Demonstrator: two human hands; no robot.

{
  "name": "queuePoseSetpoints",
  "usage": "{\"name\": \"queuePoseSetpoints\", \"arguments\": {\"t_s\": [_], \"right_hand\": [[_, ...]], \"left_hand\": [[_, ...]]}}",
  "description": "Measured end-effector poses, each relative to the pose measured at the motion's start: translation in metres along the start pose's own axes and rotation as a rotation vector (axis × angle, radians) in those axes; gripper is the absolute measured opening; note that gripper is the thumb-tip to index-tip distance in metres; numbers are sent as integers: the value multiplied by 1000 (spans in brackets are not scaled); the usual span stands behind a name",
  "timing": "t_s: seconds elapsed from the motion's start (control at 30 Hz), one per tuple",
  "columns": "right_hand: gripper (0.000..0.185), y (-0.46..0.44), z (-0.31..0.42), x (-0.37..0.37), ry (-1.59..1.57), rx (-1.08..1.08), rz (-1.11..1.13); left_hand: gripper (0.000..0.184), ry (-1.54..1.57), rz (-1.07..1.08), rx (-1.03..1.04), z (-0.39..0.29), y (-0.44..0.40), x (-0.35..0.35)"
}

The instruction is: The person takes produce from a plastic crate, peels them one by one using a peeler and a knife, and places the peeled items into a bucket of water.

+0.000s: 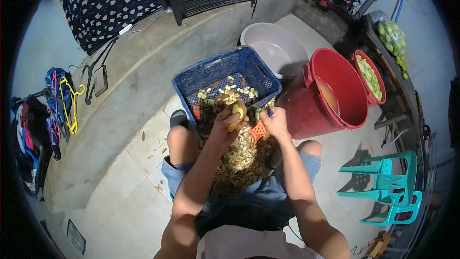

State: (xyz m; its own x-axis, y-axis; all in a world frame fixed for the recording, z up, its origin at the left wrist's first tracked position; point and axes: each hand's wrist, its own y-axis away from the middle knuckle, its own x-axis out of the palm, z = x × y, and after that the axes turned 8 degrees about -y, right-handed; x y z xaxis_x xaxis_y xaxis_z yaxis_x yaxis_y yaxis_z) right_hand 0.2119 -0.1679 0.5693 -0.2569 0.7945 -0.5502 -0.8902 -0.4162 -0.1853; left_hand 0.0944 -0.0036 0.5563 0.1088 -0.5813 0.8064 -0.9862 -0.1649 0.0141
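Over the near side of the blue crate, gripping a yellow piece in the left hand, curling the fingers around it and leaving its upper part exposed. Running long axis roughly up and down the view, tilting slightly toward the lower left; which end is the tip, impossible to tell. Closing the right hand in a fist around an orange tool, pointing its broad, perforated end down and left, near the yellow piece; showing a bit of blue at the fist, too small to identify. Whether touching the yellow piece with the tool, impossible to tell.

Between the bent knees, below both hands, heaping up pale and brown peelings. Inside the crate, lying scattered, pale slices. Just right of the crate, standing upright, a large red bin; beyond, lying open, a pale basin. Farther right, resting on the tiled floor, teal chairs.
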Motion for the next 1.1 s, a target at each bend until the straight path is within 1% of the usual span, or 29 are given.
{"name": "queuePoseSetpoints", "arguments": {"t_s": [0.07, 0.1, 0.13, 0.23, 0.3, 0.33, 0.4, 0.47, 0.53, 0.57, 0.63, 0.77, 0.83, 0.87, 0.93, 0.97, 1.03, 1.1], "right_hand": [[30, -5, -10, -6, -54, -4, -58], [29, -6, -10, -11, -111, 46, -86], [30, -7, -11, -17, -124, 36, -98], [32, -5, -5, -25, -186, 59, -134], [32, -5, -10, -26, -62, 54, -106], [32, -4, -12, -25, -62, 54, -107], [31, 2, -3, -20, 29, -25, 10], [28, 10, 12, -15, 68, -121, 68], [26, 15, 10, -6, 168, -131, 179], [25, 18, 13, -2, 189, -161, 189], [25, 20, 19, 2, 196, -164, 203], [23, 19, 20, 5, 193, -143, 201], [23, 18, 18, 5, 181, -121, 194], [23, 19, 19, 3, 172, -154, 193], [22, 21, 21, 2, 166, -185, 196], [22, 22, 23, 1, 160, -197, 217], [22, 22, 24, 2, 154, -206, 239], [21, 22, 25, 3, 147, -210, 242]], "left_hand": [[42, -19, 12, -38, 0, 1, 3], [42, -5, -38, -73, 1, 1, 4], [42, 9, -88, -107, 1, 1, 4], [43, 67, -24, -126, 5, 2, -5], [42, 46, -25, -106, 0, 5, 3], [41, 24, -28, -85, -3, 6, 7], [41, 6, -60, -58, 0, 3, 10], [41, -13, -95, -32, 0, 3, 14], [47, -174, -199, -36, -3, 5, 19], [47, -175, -199, -38, 0, 4, 16], [55, -308, -178, 82, 8, 0, 5], [58, -428, -141, 148, 10, -1, 6], [54, -656, -155, 98, 5, 2, 11], [54, -655, -155, 98, 3, 3, 14], [45, -601, -184, 148, 2, 4, 18], [45, -600, -186, 148, 2, 4, 17], [37, -337, -149, 129, 2, 2, 17], [35, -381, -127, 109, -3, 4, 19]]}}
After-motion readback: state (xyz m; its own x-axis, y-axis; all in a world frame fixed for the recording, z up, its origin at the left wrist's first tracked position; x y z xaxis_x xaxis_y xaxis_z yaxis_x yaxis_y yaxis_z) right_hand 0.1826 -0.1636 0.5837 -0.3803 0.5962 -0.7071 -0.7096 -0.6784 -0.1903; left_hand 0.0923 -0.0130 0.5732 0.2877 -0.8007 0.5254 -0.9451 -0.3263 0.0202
